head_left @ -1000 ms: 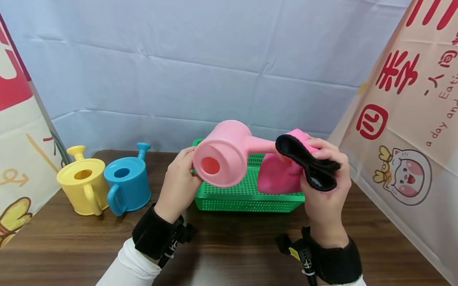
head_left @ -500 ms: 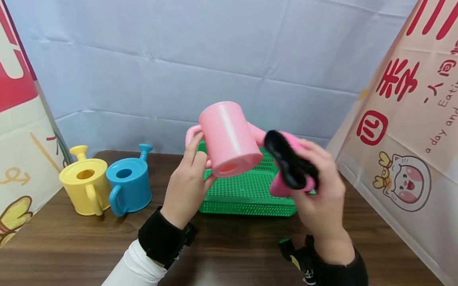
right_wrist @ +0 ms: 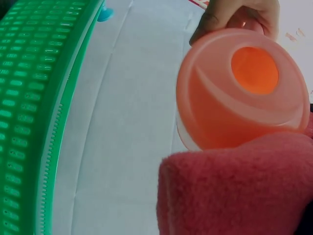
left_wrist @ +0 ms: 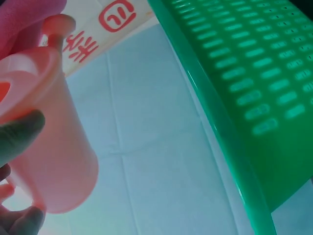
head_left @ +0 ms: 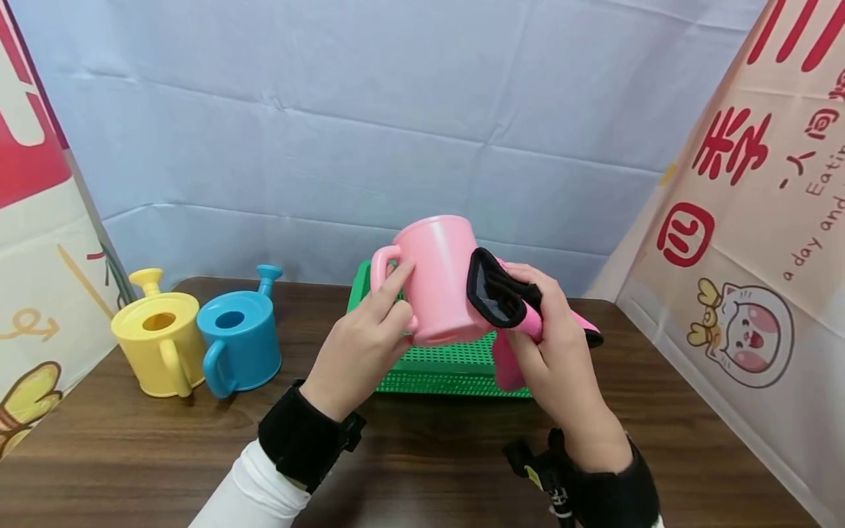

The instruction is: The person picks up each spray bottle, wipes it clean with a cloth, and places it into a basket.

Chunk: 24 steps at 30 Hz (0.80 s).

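If you go by the head view, your left hand [head_left: 363, 348] has its fingers curled round the handle [head_left: 378, 271] of the pink watering can [head_left: 439, 286], held up partly in front of the green basket [head_left: 436, 383]. Your right hand [head_left: 561, 359] grips a bunched pink cloth [head_left: 508, 364] against the can. Yellow can [head_left: 158, 356] and blue can [head_left: 246, 345] sit off left on the surface [head_left: 429, 447]. Left wrist view catches a sliver of the orange hole [left_wrist: 4, 92], which the head view misses. Right wrist view gets that hole face-on, but can't tell your right-hand grip from there, just cloth.
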Available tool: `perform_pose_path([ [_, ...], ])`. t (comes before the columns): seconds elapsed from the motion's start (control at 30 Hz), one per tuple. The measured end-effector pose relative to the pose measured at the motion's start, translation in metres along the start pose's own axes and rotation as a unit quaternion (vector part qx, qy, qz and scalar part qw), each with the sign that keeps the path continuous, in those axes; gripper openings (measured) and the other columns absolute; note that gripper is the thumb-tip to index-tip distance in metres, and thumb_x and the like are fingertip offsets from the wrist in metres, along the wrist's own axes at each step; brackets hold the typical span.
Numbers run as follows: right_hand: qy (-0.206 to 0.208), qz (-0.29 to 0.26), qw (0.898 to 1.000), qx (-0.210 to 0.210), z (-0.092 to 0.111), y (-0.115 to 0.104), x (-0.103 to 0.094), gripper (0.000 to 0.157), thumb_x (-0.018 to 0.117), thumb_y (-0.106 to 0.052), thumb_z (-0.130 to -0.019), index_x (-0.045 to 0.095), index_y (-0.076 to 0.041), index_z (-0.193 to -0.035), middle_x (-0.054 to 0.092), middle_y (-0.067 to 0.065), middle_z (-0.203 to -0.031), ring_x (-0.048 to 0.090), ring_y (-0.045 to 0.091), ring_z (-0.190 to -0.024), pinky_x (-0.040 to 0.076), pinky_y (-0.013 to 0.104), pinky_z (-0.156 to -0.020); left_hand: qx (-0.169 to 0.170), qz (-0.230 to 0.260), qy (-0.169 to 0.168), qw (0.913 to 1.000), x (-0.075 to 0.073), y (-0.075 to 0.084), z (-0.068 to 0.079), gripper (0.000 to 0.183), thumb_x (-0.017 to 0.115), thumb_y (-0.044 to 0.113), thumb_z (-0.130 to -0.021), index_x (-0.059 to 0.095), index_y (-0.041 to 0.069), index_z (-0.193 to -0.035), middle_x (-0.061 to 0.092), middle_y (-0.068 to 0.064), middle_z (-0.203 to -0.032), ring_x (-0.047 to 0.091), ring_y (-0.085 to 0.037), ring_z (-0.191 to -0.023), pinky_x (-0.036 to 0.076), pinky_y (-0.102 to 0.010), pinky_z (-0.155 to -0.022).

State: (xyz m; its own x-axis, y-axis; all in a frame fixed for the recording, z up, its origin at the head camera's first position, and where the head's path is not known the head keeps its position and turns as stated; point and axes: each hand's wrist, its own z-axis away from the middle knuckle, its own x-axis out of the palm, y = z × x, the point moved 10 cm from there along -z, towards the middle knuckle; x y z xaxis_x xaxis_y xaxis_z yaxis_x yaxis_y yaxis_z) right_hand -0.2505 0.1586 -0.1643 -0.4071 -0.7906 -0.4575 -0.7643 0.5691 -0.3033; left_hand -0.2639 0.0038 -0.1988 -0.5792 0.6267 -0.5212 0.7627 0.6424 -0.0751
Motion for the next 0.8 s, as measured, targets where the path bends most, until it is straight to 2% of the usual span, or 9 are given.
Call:
perform_pose_path([
  [0.1,0.001,0.001,1.0,0.029,0.0,0.007,-0.001,0.052,0.062,0.009,-0.082,0.045,-0.004,-0.129,0.051,0.013,-0.128,0.049,0.021,-0.112,0.048,0.047,-0.09,0.013,-0.004,-0.024,0.9996,0.007,0.005,0.001,0.036,0.081,0.016,-0.071,0.05,0.003,-0.085,0.043,-0.019,-0.139,0.058,-0.031,-0.103,0.057,-0.035,-0.077],
  [0.2,0.017,0.018,0.998,0.056,0.0,0.014,-0.005,0.049,0.063,0.006,-0.082,0.047,-0.004,-0.128,0.053,0.014,-0.125,0.051,0.023,-0.11,0.048,0.057,-0.085,0.038,-0.006,-0.042,0.9984,0.015,0.014,0.001,0.033,0.079,0.016,-0.073,0.049,0.003,-0.082,0.044,-0.019,-0.139,0.059,-0.03,-0.101,0.057,-0.032,-0.074],
  [0.33,0.049,0.055,0.994,0.075,0.0,0.02,-0.012,0.046,0.066,0.003,-0.082,0.05,-0.003,-0.125,0.055,0.016,-0.122,0.052,0.026,-0.11,0.047,0.059,-0.085,0.071,0.001,-0.068,0.9952,0.027,0.026,0.002,0.028,0.075,0.014,-0.079,0.048,0.004,-0.081,0.043,-0.018,-0.139,0.055,-0.027,-0.106,0.055,-0.028,-0.068],
  [0.4,0.063,0.068,0.993,0.075,0.0,0.021,-0.014,0.046,0.068,0.001,-0.081,0.052,-0.003,-0.124,0.056,0.017,-0.121,0.052,0.026,-0.11,0.047,0.059,-0.086,0.081,0.001,-0.079,0.9936,0.031,0.03,0.003,0.027,0.074,0.013,-0.079,0.048,0.005,-0.082,0.042,-0.018,-0.14,0.051,-0.027,-0.114,0.054,-0.027,-0.067],
  [0.47,0.074,0.069,0.992,0.074,0.001,0.022,-0.015,0.046,0.068,0.001,-0.08,0.052,-0.004,-0.124,0.057,0.017,-0.12,0.054,0.027,-0.107,0.048,0.059,-0.084,0.084,-0.003,-0.085,0.9928,0.034,0.031,0.003,0.027,0.073,0.014,-0.08,0.048,0.005,-0.083,0.041,-0.018,-0.14,0.048,-0.027,-0.117,0.053,-0.026,-0.067],
  [0.57,0.081,0.061,0.992,0.076,0.002,0.022,-0.016,0.048,0.07,0.0,-0.079,0.053,-0.005,-0.123,0.06,0.016,-0.116,0.059,0.027,-0.099,0.051,0.058,-0.079,0.071,-0.006,-0.086,0.9938,0.033,0.029,0.003,0.027,0.073,0.014,-0.08,0.048,0.005,-0.083,0.04,-0.018,-0.142,0.05,-0.027,-0.115,0.053,-0.027,-0.068],
  [0.67,0.072,0.047,0.995,0.059,0.002,0.018,-0.014,0.052,0.073,0.001,-0.075,0.055,-0.005,-0.123,0.063,0.014,-0.115,0.061,0.024,-0.095,0.054,0.037,-0.08,0.044,-0.005,-0.082,0.9956,0.03,0.022,0.002,0.027,0.072,0.013,-0.081,0.047,0.004,-0.082,0.038,-0.018,-0.143,0.054,-0.028,-0.11,0.054,-0.029,-0.069],
  [0.73,0.057,0.04,0.997,0.038,0.001,0.012,-0.011,0.055,0.075,0.002,-0.072,0.055,-0.005,-0.123,0.064,0.012,-0.114,0.061,0.02,-0.095,0.05,0.024,-0.082,0.026,-0.003,-0.079,0.9965,0.028,0.016,0.002,0.027,0.073,0.012,-0.08,0.047,0.004,-0.081,0.037,-0.018,-0.143,0.054,-0.029,-0.111,0.054,-0.03,-0.069],
  [0.8,0.046,0.038,0.998,0.011,0.0,0.005,-0.008,0.058,0.077,0.003,-0.068,0.057,-0.005,-0.122,0.065,0.011,-0.112,0.06,0.017,-0.091,0.046,0.016,-0.077,0.007,-0.004,-0.078,0.9969,0.028,0.009,0.003,0.026,0.073,0.012,-0.08,0.048,0.004,-0.083,0.037,-0.018,-0.144,0.053,-0.029,-0.111,0.055,-0.03,-0.069],
])
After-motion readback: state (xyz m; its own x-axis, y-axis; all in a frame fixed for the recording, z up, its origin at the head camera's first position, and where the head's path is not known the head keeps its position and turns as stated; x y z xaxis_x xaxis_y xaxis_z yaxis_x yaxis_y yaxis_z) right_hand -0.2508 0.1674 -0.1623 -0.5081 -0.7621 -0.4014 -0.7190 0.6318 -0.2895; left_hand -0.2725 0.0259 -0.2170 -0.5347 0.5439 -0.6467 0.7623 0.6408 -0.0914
